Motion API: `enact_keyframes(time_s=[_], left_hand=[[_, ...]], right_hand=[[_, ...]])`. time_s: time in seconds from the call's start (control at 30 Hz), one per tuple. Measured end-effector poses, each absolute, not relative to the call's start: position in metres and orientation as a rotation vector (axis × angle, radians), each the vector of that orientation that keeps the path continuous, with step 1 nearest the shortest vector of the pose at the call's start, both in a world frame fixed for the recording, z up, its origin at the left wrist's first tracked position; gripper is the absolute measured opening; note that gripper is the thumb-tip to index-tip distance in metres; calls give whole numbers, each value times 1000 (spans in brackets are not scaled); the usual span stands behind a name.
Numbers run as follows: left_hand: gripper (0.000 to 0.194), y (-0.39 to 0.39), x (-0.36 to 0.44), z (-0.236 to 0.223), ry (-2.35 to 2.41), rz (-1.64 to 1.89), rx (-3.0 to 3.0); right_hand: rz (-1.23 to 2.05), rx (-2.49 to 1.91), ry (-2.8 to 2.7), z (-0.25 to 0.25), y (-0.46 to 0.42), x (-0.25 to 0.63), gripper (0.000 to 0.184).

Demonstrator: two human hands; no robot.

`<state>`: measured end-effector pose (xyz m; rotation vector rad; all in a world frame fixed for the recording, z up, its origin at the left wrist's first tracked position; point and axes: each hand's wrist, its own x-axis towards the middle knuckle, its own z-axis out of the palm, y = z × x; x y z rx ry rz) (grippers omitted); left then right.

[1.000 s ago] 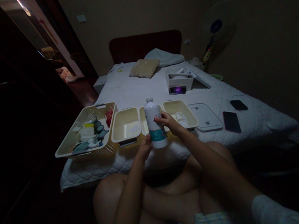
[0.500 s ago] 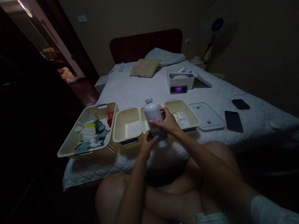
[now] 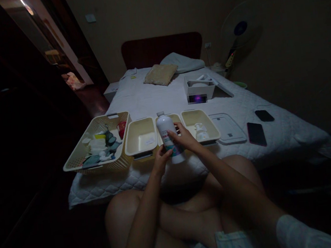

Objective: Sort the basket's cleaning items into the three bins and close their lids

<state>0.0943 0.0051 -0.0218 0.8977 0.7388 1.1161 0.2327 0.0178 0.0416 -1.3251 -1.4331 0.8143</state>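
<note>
A white bottle with a cap and a printed label is held up between both hands, its top tilted to the left. My left hand is closed around its lower part, thumb across the front. My right hand grips its right side higher up, thumb on the label. Behind the bottle stands a cream bin, partly hidden. To the left is another cream bin with a small pale paper-like piece inside. A third bin on the right holds a white pump-top item.
A perforated basket with mixed items, including a red container, stands at the left. Rightward lie a clear lid, a phone and a dark flat object. A white box and a cushion are farther back on the bed.
The bottle has tipped further left and shifted slightly down and to the left. Both hands have moved with it and keep their hold.
</note>
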Motion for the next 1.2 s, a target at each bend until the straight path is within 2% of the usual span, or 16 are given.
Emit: enact_keyframes(time_s=[0.37, 0.53, 0.7, 0.83, 1.1, 1.2], left_hand=[[45, 5, 89, -18, 531, 1113, 793], [43, 5, 86, -21, 531, 1079, 779], [38, 9, 84, -32, 531, 1050, 827], [42, 8, 85, -33, 531, 1001, 839], [42, 6, 86, -34, 530, 958, 855], [39, 8, 86, -38, 548, 975, 854]], right_hand=[[1087, -1213, -1171, 42, 17, 236, 42], [1147, -1149, -1166, 44, 16, 233, 44], [1151, -1185, -1159, 47, 15, 228, 50], [1113, -1244, -1200, 48, 13, 228, 58], [1056, -1292, -1226, 51, 11, 230, 54], [1008, -1330, -1251, 49, 13, 231, 48]])
